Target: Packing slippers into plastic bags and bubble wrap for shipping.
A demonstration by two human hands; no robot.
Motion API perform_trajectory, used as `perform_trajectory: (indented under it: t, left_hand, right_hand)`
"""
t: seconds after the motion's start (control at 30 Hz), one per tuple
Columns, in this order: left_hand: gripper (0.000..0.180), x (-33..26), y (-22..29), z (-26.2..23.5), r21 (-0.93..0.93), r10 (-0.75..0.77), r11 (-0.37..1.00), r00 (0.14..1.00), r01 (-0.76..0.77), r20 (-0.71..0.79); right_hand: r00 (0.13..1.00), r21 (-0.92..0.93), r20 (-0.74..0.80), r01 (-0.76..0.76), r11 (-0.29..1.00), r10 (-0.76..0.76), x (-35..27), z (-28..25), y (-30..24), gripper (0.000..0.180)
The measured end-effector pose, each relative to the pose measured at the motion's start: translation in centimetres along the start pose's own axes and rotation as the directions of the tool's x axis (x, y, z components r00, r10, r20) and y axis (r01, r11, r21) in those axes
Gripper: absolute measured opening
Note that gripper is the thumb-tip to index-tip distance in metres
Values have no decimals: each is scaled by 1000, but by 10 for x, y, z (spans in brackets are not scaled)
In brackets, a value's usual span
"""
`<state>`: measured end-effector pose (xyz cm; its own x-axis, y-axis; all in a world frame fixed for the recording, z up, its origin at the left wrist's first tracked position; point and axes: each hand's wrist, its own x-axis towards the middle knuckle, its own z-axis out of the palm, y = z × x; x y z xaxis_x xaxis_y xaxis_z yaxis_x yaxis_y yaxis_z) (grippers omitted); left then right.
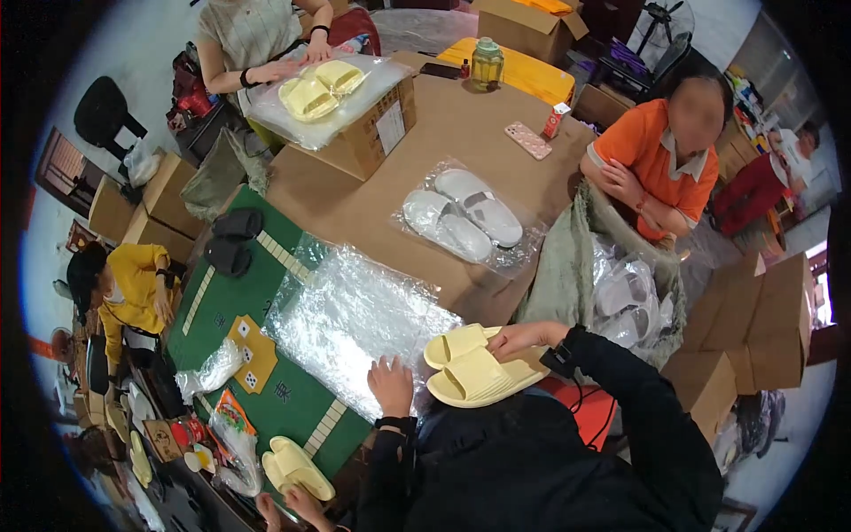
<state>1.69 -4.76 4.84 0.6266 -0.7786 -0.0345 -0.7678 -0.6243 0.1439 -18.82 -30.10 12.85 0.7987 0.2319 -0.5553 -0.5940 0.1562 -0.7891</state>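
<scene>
In my right hand [523, 340] is a pair of pale yellow slippers [483, 379], held close to my body at the table's near edge. The fingers reach into the opening of one slipper, so their tips are hidden. My left hand [390, 387] lies with fingers spread at the near edge of a stack of clear plastic bags [355, 310], left of the slippers. Farther off on the brown tabletop [461, 120], a pair of grey-white slippers [463, 213] rests in a clear bag.
A sack [567, 266] of bagged slippers stands at the right, beside a person in orange [656, 168]. Across the table, another person's hands [292, 64] touch bags on a carton [377, 133]. A green mat [230, 306] bears dark slippers [235, 239]. Someone's hand holds yellow slippers [297, 470] lower left.
</scene>
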Motion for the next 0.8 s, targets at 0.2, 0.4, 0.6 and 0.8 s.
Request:
perform_trajectory:
  t: [0.2,0.4,0.6,0.8]
  left_hand:
    - [36,3,-6,-9,-66,3,998,999,-6,-37]
    - [40,10,-22,-8,-75,-19,997,992,29,128]
    - [60,6,-32,-2,-240,3,971,998,-17,-61]
    - [29,13,-37,2,71,-27,997,996,20,90]
  right_hand:
    - [998,3,-22,63,998,-63,6,11,-6,24]
    - [999,-204,-44,-1,979,-8,31,24,-18,39]
    - [993,-283,29,122,951,-119,50,28,-3,37]
    - [996,-271,44,86,959,-77,45,40,-16,43]
